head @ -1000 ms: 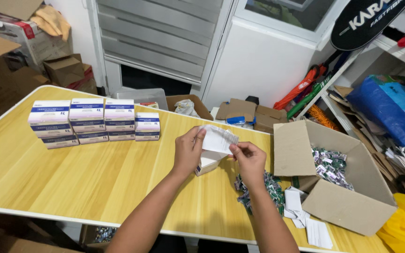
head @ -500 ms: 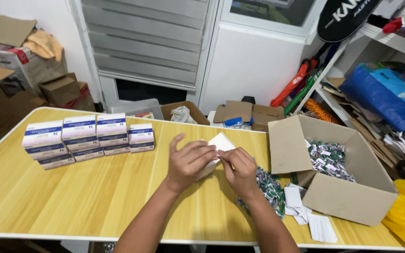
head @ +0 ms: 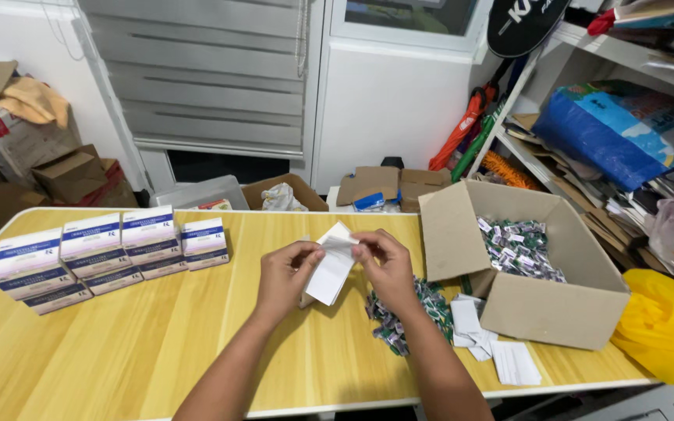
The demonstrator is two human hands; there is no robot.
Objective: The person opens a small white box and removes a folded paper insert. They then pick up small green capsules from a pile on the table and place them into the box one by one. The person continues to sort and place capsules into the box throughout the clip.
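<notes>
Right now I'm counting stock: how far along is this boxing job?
Done: white-and-blue boxes sit stacked on the table. In hand: the left hand and right hand hold a white paper. Left: loose packets beside it, more in the cardboard box.

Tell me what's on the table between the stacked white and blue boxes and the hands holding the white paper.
Nothing: in the head view, bare yellow tabletop runs from the stacked boxes to the left hand on the white paper.
</notes>
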